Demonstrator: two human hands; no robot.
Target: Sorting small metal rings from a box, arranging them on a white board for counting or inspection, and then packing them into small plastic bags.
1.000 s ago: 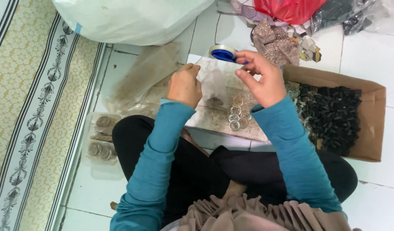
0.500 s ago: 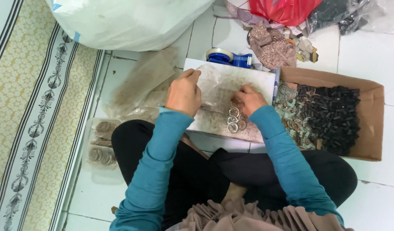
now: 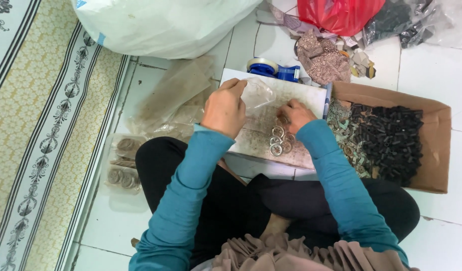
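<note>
Left hand (image 3: 224, 108) still pinching clear bag (image 3: 258, 93), right hand (image 3: 295, 114) now curled on metal rings (image 3: 280, 139)

Left hand (image 3: 225, 108) raised with fingers pinched together, right hand (image 3: 295, 115) lowered, fingers curled downward, both forearms extended forward

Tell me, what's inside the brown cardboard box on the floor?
The cardboard box holds a heap of small black pieces and, nearer the person's right hand, a patch of greenish bits. What lies underneath those heaps is covered.
</note>
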